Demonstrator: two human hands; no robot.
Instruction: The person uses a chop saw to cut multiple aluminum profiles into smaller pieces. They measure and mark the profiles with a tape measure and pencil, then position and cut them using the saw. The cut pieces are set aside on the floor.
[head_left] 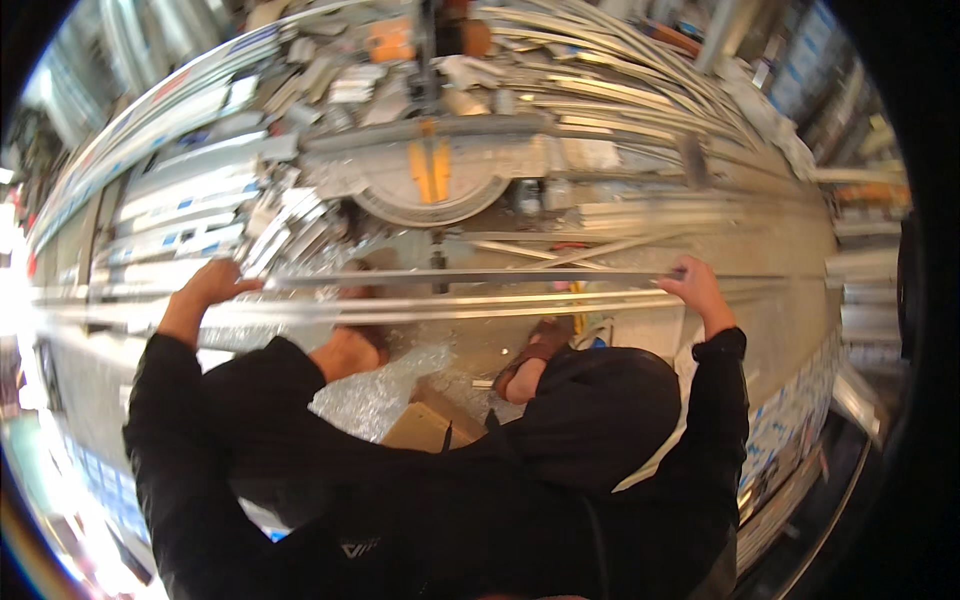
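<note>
A long, thin grey metal profile stretches sideways in front of my knees, smeared a little by motion. My left hand is closed around it toward its left part, thumb pointing inward. Far to the right, my right hand pinches the same profile between thumb and fingers. Just nearer to me, paler long profiles run almost parallel to it; whether either hand touches them I cannot tell. Beyond the profile stands a mitre saw, its rounded metal base bearing a yellow insert in the middle.
Bundles of long metal strips lie at the far right. Stacked profiles and short offcuts fill the left. Between my sandalled feet are metal shavings and a small tan block.
</note>
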